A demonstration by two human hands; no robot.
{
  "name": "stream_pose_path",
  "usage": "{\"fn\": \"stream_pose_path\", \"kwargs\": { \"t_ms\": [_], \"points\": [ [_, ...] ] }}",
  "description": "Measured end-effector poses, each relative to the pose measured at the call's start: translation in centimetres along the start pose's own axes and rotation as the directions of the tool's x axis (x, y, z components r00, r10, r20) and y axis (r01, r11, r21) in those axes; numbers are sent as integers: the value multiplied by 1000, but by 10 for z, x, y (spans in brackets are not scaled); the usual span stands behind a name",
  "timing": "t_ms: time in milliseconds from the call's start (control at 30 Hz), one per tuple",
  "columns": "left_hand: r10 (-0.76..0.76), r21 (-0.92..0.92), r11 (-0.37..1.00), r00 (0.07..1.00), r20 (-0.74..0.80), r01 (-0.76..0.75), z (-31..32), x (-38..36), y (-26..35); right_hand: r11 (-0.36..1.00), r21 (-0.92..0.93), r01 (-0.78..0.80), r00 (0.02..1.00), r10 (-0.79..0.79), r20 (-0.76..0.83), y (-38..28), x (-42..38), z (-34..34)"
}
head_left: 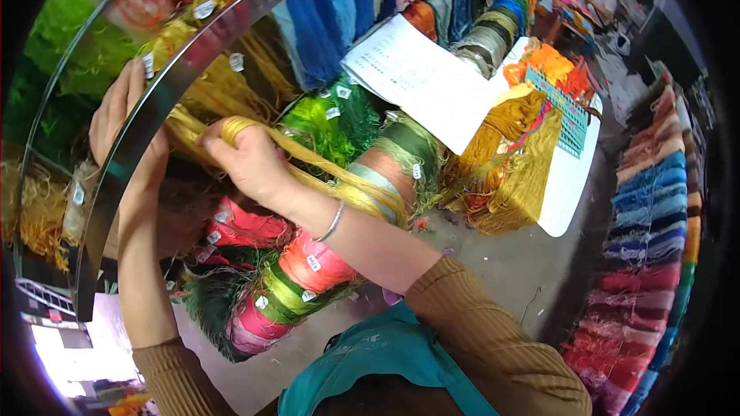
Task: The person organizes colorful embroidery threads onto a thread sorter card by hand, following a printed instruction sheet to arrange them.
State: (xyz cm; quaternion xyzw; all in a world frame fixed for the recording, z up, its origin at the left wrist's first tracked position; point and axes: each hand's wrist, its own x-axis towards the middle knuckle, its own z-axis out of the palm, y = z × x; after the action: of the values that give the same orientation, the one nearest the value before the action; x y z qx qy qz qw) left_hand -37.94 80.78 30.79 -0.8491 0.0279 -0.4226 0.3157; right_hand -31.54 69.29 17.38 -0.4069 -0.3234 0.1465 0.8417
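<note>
My right hand (250,162) is closed on a bundle of yellow thread (316,160), with strands wrapped round its fingers. The yellow strands run on to the right over a horizontal roll of hanging skeins. My left hand (127,119) reaches up at the left, beside the hanging yellow skeins (220,81); it lies partly behind a curved dark metal band (166,69), and whether it grips any thread is hidden. Bright green skeins (312,123) with white tags hang just beyond my right hand. Pink and red skeins (308,258) hang below it.
A handwritten white sheet (424,69) lies over the rack. Gold and orange skeins (501,154) lie on a white board (569,192) with a teal grid piece (561,112). Another rack of coloured skeins (647,223) stands at the right. A person (603,1) is in the far background.
</note>
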Motion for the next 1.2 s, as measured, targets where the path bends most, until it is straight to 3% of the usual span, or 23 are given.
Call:
{"fn": "stream_pose_path", "kwargs": {
  "t_ms": [100, 467, 567, 633, 667, 733, 767, 800, 833, 867, 967, 1033, 1067, 1100, 1133, 1167, 1200],
  "points": [
    [6, 9, 1000, 1000, -8, -6, 1, 0, 3, 992, 129, 13, 999, -9, -33, 2, -2, 3],
    [-12, 67, 998, 1000, 6, 11, 4, -1, 2, 973, 215, -78, 997, 78, 8, 10, -1, 0],
    [-13, 86, 996, 1000, 19, 12, 2, -1, 2, 970, 240, 28, 999, -23, -23, 14, -8, -3],
    [-10, 87, 996, 1000, 26, 8, 2, 1, 3, 885, 293, -361, 932, 356, 72, -13, -31, -22],
    [-2, 47, 999, 1000, 12, 1, 4, 3, 3, 880, 329, -342, 940, 319, 122, -5, -46, -32],
    [13, -9, 1000, 1000, 8, -13, 5, 3, -3, 819, 354, -452, 890, 443, 113, -21, -84, -58],
    [6, -52, 999, 1000, -7, -7, 5, 3, -4, 772, 362, -522, 847, 520, 114, -20, -107, -80],
    [-4, -31, 1000, 1000, -7, 4, 4, 2, -3, 629, 521, -577, 770, 632, 90, -39, -127, -97],
    [15, 0, 1000, 998, -59, -15, 7, -1, -6, 725, 362, -586, 770, 637, -28, -45, -155, -121],
    [3, 39, 999, 996, -86, 0, 9, -2, -4, 715, 318, -623, 714, 686, -143, -54, -178, -141],
    [18, 26, 1000, 988, -151, -15, 11, -4, -7, 710, 316, -629, 515, 686, -515, -62, -285, -217],
    [10, 3, 1000, 991, -135, -10, 8, -5, -6, 679, 338, -652, 329, 655, -680, -54, -403, -294],
    [14, -5, 1000, 987, -158, -15, 12, -6, -8, 700, 349, -623, 135, 536, -833, -51, -473, -328],
    [-3, 1, 1000, 990, -140, 3, 5, -3, 0, 607, 425, -672, -30, 551, -834, -55, -567, -382],
    [-21, 6, 1000, 992, -123, 22, -2, 1, 8, 781, 312, -541, -201, 240, -950, -43, -644, -413],
    [-20, 13, 1000, 991, -134, 22, 0, -1, 6, 556, 60, -829, 16, 131, -991, -64, -709, -427],
    [-26, 18, 999, 991, -134, 28, 1, -1, 5, 239, -230, -943, 260, 101, -960, -77, -740, -434]
  ]
}}
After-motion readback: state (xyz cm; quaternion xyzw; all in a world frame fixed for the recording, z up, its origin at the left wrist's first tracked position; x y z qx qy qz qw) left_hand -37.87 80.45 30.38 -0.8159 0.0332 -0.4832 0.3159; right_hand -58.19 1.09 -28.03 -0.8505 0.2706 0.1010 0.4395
